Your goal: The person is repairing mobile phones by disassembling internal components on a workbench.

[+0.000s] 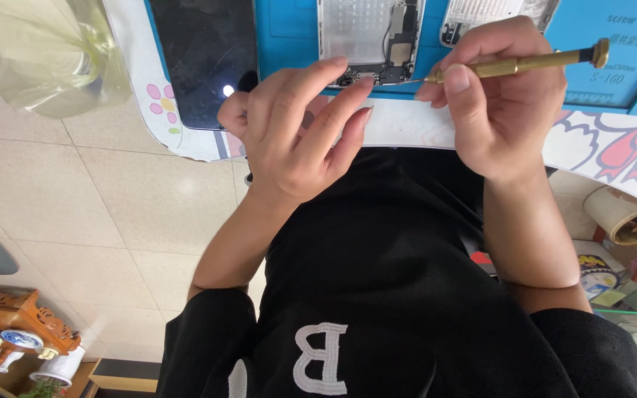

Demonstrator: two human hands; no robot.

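Observation:
My right hand (506, 110) grips a slim brass screwdriver (532, 64), which lies almost level with its tip pointing left at the bottom end of an opened phone body (370, 37). My left hand (296, 129) holds nothing. Its fingers are spread, and two fingertips rest on the phone's lower edge by the dark connector parts (374, 74), just left of the tip. The phone lies on a blue repair mat (289, 44).
A detached dark screen panel (204, 59) lies left of the phone, and a second phone shell (495, 15) lies right of it. The white table edge (407, 121) has cartoon prints. A clear plastic bag (46, 51) hangs at upper left over a tiled floor (75, 206).

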